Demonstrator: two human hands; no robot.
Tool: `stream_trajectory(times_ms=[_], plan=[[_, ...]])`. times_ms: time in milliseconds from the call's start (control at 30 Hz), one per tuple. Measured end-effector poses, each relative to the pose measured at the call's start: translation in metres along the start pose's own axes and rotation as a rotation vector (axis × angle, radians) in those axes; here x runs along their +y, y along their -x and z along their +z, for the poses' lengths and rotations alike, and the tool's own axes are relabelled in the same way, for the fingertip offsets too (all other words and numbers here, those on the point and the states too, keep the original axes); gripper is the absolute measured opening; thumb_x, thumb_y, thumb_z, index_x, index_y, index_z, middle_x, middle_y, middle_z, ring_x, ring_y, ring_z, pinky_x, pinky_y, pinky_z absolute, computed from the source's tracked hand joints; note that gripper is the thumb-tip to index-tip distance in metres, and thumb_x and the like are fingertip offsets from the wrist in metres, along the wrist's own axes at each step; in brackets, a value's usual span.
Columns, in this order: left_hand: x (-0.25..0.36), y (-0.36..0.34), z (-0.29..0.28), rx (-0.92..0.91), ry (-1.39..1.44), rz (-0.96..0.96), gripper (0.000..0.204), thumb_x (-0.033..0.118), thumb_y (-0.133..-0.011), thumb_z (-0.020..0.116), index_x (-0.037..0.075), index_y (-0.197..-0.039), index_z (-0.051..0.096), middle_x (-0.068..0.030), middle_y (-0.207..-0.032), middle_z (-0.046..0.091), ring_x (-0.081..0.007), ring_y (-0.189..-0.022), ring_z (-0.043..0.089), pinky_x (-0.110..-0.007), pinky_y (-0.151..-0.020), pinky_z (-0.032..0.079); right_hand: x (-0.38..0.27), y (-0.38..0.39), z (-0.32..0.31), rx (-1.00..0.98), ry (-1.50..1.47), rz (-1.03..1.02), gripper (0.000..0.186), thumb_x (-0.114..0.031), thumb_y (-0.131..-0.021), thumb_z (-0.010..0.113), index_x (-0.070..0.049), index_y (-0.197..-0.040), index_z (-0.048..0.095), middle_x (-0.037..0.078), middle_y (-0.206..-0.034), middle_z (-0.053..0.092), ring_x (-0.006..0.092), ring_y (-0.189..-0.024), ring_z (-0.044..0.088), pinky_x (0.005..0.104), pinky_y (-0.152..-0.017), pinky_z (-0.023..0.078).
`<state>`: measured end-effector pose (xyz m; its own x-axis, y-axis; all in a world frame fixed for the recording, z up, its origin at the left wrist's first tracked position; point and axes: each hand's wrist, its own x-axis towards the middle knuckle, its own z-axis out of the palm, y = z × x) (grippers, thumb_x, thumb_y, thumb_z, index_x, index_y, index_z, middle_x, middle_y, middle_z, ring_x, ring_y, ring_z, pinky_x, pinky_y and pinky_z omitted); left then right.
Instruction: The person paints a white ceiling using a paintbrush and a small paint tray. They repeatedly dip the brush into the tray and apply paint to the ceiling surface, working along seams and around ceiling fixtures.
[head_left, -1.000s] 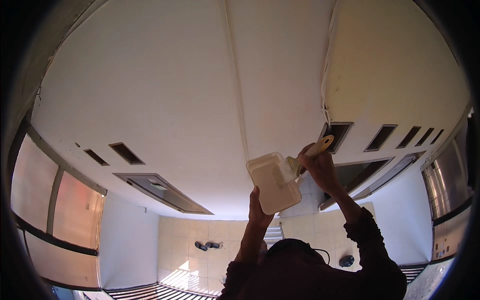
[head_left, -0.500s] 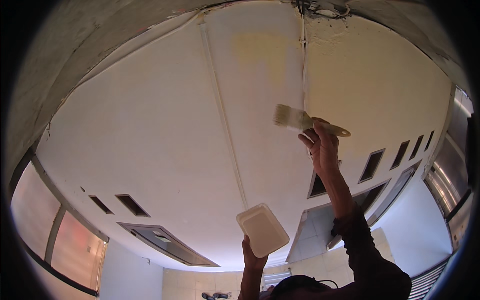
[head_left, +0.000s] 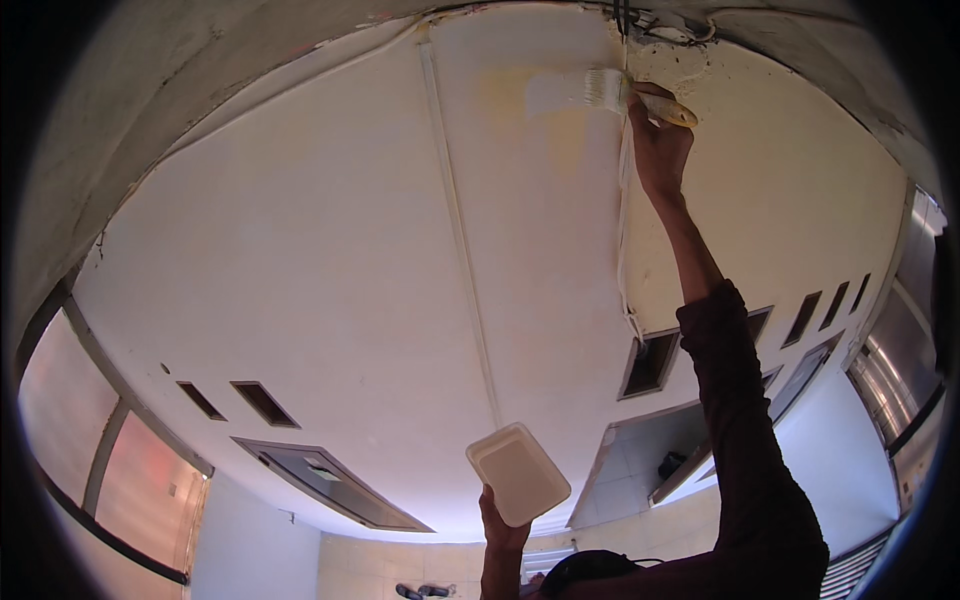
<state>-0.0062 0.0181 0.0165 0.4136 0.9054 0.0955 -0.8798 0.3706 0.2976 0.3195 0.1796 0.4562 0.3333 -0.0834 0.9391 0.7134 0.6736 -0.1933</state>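
My right hand (head_left: 660, 150), arm stretched far up, is closed around the handle of a wide paintbrush (head_left: 604, 90). Its pale bristles press on the white wall (head_left: 350, 260) near the top, beside a vertical cable. A fresh white streak (head_left: 555, 95) runs left from the bristles across a yellowish patch (head_left: 500, 92). Low in the middle, my left hand (head_left: 503, 525) grips a shallow, pale rectangular tray (head_left: 493, 441) by its near left side. The tray's inside looks whitish; how much paint it holds, I cannot tell.
A thin vertical conduit (head_left: 462, 250) divides the wall. Cables (head_left: 665, 25) bunch at the top edge under the grey ceiling. Right of the vertical cable the wall is cream-yellow (head_left: 780, 190). Small dark vents (head_left: 650, 362) and a doorway (head_left: 640, 460) lie lower. Dark slippers (head_left: 420, 591) rest on the floor.
My right hand has raised the paintbrush from mid-wall to the upper wall, and its bristles now meet the surface. A white streak now covers part of the yellowish patch. The tray has barely shifted.
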Motion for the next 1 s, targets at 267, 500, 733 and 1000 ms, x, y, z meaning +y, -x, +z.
stream_trajectory(times_ms=[267, 500, 733, 1000], plan=[[-0.002, -0.003, -0.006, 0.014, 0.034, -0.007, 0.059, 0.047, -0.098, 0.057, 0.009, -0.141, 0.045, -0.0093, -0.129, 0.059, -0.0269, -0.119, 0.059, -0.048, -0.097, 0.052, -0.048, 0.039, 0.062, -0.260, 0.486, -0.537, 0.041, -0.006, -0.072, 0.079, -0.016, -0.109, 0.063, 0.004, -0.101, 0.061, 0.0224, -0.087, 0.067, 0.0327, -0.064, 0.059], [-0.003, 0.000, 0.002, 0.019, 0.007, 0.005, 0.058, 0.046, -0.098, 0.057, 0.009, -0.141, 0.045, -0.0083, -0.131, 0.058, -0.0263, -0.120, 0.058, -0.047, -0.100, 0.050, -0.062, 0.061, 0.072, -0.394, 0.082, -0.232, 0.021, -0.005, -0.087, 0.070, -0.009, -0.107, 0.065, 0.005, -0.101, 0.066, 0.0171, -0.086, 0.068, 0.0305, -0.067, 0.057], [0.001, -0.001, -0.003, 0.034, -0.010, 0.019, 0.059, 0.047, -0.097, 0.058, 0.010, -0.141, 0.045, -0.0080, -0.130, 0.058, -0.0262, -0.121, 0.057, -0.047, -0.100, 0.050, 0.005, 0.024, -0.009, -0.018, 0.079, 0.092, 0.016, -0.011, -0.093, 0.064, -0.001, -0.105, 0.069, 0.012, -0.092, 0.072, 0.0234, -0.085, 0.072, 0.0331, -0.077, 0.058], [0.002, 0.000, -0.008, 0.035, 0.004, 0.000, 0.059, 0.047, -0.097, 0.059, 0.009, -0.140, 0.046, -0.0088, -0.128, 0.059, -0.0264, -0.119, 0.058, -0.048, -0.097, 0.052, -0.015, 0.060, -0.005, -0.046, 0.568, -0.385, 0.028, -0.004, -0.081, 0.073, -0.015, -0.107, 0.068, 0.003, -0.105, 0.063, 0.0238, -0.092, 0.067, 0.0345, -0.065, 0.061]])
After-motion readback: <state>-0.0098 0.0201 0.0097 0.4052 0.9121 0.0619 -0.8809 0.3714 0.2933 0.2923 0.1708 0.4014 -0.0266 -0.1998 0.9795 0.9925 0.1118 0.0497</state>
